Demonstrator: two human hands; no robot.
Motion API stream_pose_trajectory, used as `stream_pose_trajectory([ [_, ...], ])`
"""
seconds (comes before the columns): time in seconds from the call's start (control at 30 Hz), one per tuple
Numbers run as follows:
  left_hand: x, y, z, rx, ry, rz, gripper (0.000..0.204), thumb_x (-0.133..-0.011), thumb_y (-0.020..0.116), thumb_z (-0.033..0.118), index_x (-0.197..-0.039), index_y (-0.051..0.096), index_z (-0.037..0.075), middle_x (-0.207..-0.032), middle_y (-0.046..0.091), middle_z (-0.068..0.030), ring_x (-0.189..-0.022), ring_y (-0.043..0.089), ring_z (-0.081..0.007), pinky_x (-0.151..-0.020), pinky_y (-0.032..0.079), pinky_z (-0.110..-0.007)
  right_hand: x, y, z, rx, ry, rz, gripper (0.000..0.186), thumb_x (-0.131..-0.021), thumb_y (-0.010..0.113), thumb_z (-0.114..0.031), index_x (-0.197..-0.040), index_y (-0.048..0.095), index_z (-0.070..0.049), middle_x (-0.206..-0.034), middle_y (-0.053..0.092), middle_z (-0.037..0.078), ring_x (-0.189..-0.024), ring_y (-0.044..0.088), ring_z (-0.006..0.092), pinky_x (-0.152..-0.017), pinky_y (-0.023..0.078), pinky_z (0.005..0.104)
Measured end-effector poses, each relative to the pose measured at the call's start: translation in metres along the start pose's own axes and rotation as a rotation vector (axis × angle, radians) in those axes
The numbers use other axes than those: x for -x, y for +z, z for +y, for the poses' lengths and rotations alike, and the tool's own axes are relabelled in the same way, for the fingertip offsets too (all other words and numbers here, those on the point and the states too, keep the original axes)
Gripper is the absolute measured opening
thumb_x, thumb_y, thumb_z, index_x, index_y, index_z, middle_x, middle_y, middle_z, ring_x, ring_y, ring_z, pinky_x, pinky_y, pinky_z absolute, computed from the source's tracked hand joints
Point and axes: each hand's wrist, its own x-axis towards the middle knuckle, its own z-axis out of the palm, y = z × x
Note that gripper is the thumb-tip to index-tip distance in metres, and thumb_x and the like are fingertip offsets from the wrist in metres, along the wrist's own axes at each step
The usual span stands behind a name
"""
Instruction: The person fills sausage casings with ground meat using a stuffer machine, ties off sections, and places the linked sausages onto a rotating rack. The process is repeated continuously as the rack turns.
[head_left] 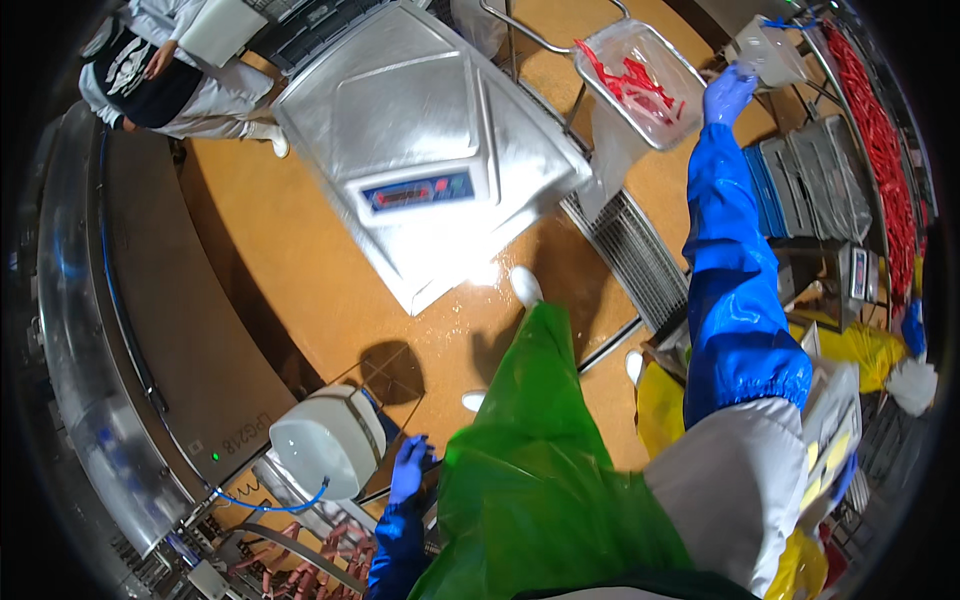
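Observation:
My right hand (728,97), in a blue glove, is stretched to the upper right, at a translucent plastic container (770,52); its fingertips blur against it, so I cannot tell whether they grip it. Just left and below is a clear tray (657,117) holding red strips, on a metal frame. My left hand (411,464), also blue-gloved, hangs low with fingers apart and empty, beside a white plastic container (315,446) with a blue hose. My green apron (540,480) hangs between my arms.
A steel platform scale (400,120) stands ahead. A co-worker (140,70) stands upper left. A curved steel machine (140,300) runs along the left. Stacked grey crates (815,180), red product (870,120) and yellow bags (850,350) crowd the right. A floor drain (625,250) crosses the orange floor.

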Motion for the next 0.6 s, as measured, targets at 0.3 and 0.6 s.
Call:
stream_pose_trajectory([
  [0.3, -0.052, 0.066, 0.093, -0.304, -0.089, 0.077, 0.031, -0.096, 0.054, 0.019, -0.122, 0.056, 0.002, -0.099, 0.065, -0.007, -0.091, 0.062, -0.0144, -0.083, 0.049, -0.029, 0.093, 0.14, 0.076, 0.327, 0.053, -1.122, 0.09, -0.085, 0.055, -0.059, -0.151, 0.021, -0.009, -0.156, 0.015, 0.02, -0.146, 0.011, 0.0331, -0.117, 0.016, 0.0441],
  [0.6, -0.088, 0.068, 0.105, -0.375, -0.257, 0.068, 0.033, -0.093, 0.058, 0.023, -0.12, 0.057, 0.003, -0.101, 0.063, -0.0073, -0.087, 0.06, -0.0135, -0.078, 0.048, -0.029, 0.158, 0.274, 0.218, 0.297, -0.096, -1.535, 0.064, -0.09, 0.05, -0.05, -0.143, 0.039, -0.015, -0.142, 0.04, 0.021, -0.135, 0.034, 0.0364, -0.11, 0.024, 0.056],
])
